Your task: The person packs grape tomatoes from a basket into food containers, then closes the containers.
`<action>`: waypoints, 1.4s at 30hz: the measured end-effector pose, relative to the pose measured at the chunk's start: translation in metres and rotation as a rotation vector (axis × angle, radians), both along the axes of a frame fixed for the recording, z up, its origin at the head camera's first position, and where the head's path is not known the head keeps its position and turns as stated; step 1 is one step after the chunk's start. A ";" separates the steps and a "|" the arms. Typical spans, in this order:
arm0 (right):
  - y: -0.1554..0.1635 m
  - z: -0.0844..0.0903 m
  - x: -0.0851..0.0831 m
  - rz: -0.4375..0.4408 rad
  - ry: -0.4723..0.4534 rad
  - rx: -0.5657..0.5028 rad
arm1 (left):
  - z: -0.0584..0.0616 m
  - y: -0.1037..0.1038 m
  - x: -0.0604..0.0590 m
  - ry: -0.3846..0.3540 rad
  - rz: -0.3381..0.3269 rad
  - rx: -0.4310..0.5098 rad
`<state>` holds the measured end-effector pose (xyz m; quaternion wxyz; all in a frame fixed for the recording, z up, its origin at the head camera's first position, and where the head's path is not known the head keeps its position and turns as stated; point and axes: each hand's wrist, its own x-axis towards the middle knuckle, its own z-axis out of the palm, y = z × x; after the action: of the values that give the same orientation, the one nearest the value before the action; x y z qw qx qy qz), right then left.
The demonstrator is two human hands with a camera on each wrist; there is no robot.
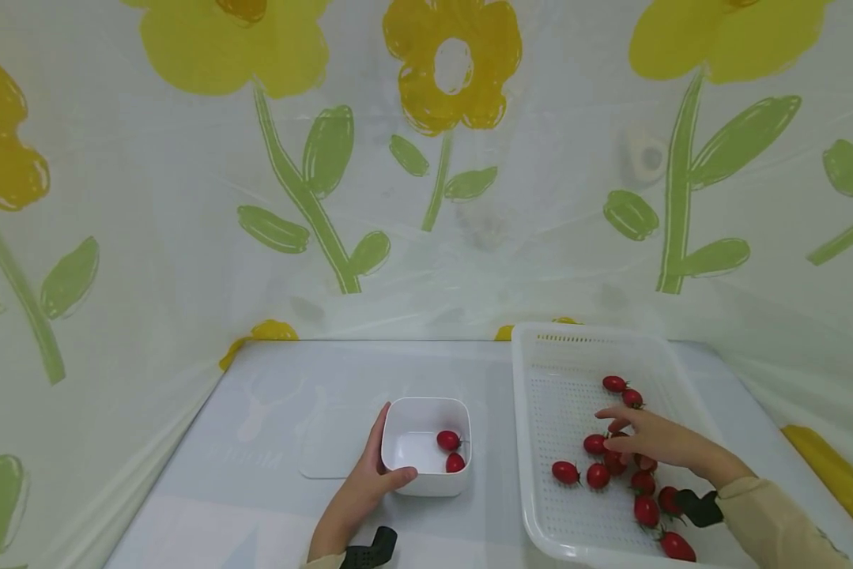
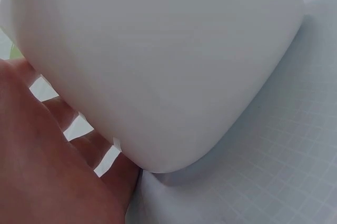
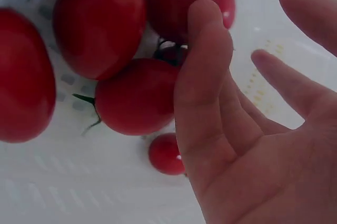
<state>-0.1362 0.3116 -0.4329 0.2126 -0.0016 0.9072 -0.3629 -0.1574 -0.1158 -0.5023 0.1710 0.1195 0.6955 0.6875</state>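
Note:
My left hand (image 1: 358, 486) grips a small white square box (image 1: 429, 485) by its left side, thumb at the near wall. Two red cherry tomatoes (image 1: 448, 440) lie inside it, towards the right. In the left wrist view, the box's smooth wall (image 2: 174, 71) fills most of the picture, with fingers along its edge. Over a white perforated basket (image 1: 527, 474), my right hand (image 1: 664, 441) hovers with fingers spread and nothing held. Several cherry tomatoes (image 1: 646, 511) lie below and around it. In the right wrist view, one tomato (image 3: 138, 97) appears right beside the thumb.
A flat, pale rounded panel (image 1: 326, 442) lies on the white table (image 1: 255, 498), left of the box. Behind the table hangs a pale curtain (image 1: 540, 237) printed with yellow flowers. The basket's raised rim stands between the box and the loose tomatoes.

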 end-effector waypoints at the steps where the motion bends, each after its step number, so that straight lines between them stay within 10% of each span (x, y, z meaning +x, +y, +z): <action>1: 0.001 -0.001 -0.001 0.006 -0.003 -0.004 | 0.000 0.000 0.000 -0.004 0.002 -0.001; 16: -0.003 -0.011 -0.008 0.104 0.005 -0.060 | 0.001 -0.001 0.000 0.004 -0.039 0.058; 27: -0.021 -0.017 -0.017 0.115 0.067 0.152 | -0.002 -0.002 -0.001 -0.010 -0.026 0.044; 42: -0.022 -0.012 -0.018 0.027 0.080 0.188 | -0.001 -0.001 0.000 -0.006 -0.009 0.019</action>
<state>-0.1544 0.2897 -0.4447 0.1805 -0.0084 0.9448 -0.2732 -0.1575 -0.1166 -0.5035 0.1748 0.1222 0.6879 0.6937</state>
